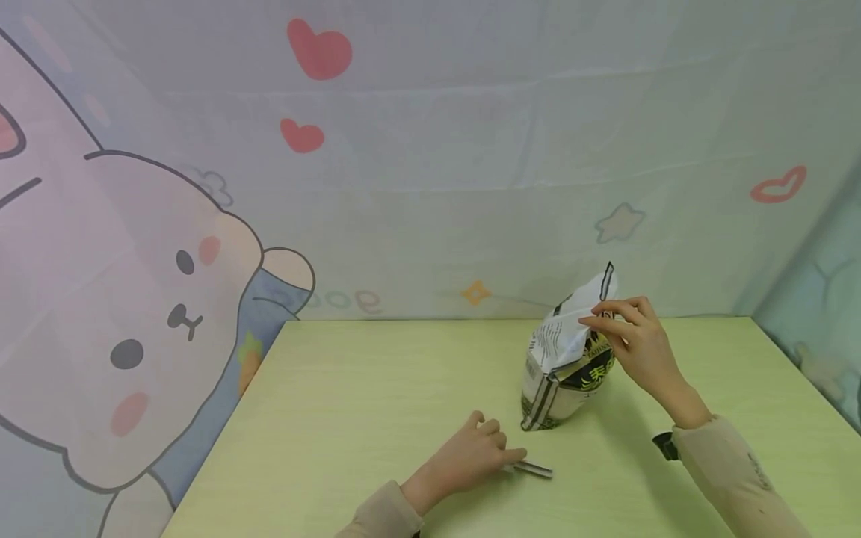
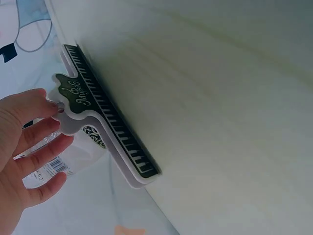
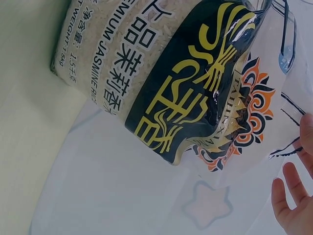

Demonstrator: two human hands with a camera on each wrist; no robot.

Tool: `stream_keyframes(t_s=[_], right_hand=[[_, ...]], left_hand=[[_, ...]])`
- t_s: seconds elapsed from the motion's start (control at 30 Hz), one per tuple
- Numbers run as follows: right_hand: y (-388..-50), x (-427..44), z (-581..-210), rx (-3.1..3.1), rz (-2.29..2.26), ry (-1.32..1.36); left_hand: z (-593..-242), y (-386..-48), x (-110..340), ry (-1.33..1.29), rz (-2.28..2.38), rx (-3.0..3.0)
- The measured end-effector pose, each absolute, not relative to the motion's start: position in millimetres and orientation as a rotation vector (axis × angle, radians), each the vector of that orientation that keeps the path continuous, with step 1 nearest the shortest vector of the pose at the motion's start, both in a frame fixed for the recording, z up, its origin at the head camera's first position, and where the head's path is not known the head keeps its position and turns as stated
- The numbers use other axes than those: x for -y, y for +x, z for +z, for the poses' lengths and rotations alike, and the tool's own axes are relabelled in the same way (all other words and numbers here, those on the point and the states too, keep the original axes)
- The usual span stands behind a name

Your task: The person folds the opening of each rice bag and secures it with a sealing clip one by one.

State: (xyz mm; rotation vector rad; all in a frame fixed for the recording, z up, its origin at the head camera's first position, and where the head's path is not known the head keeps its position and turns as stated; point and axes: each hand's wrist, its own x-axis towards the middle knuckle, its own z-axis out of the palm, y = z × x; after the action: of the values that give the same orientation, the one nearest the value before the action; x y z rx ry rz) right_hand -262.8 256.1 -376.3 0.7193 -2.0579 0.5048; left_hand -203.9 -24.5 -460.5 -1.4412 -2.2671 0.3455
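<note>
A clear-and-black bag of jasmine rice (image 1: 568, 370) stands on the right part of the table, its loose top flap leaning over. At that flap, my right hand (image 1: 642, 347) pinches the film between thumb and fingers; the right wrist view shows the rice grains through the bag (image 3: 166, 58). My left hand (image 1: 467, 457) is low over the table, in front of the bag and to its left. Between its thumb and forefinger it holds a long clip (image 2: 115, 117) with piano keys and the word "Music" printed on it. The clip's long edge is on or just above the tabletop.
The pale yellow-green table (image 1: 377, 373) reaches back to a hanging cloth (image 1: 437, 187) printed with hearts and a cartoon animal. Another stretch of cloth (image 1: 827, 299) hangs along the right side. A dark strap end (image 1: 664, 446) sticks out by the right cuff.
</note>
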Motion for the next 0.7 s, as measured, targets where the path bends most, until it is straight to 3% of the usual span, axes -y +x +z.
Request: stream_keyframes(t_s=[0.7], right_hand=[[-263.2,-255.6,-377.6,2.056,0.514,0.715]], left_hand=[[-461.5,-213.0,23.9,-1.441,0.214,2.330]])
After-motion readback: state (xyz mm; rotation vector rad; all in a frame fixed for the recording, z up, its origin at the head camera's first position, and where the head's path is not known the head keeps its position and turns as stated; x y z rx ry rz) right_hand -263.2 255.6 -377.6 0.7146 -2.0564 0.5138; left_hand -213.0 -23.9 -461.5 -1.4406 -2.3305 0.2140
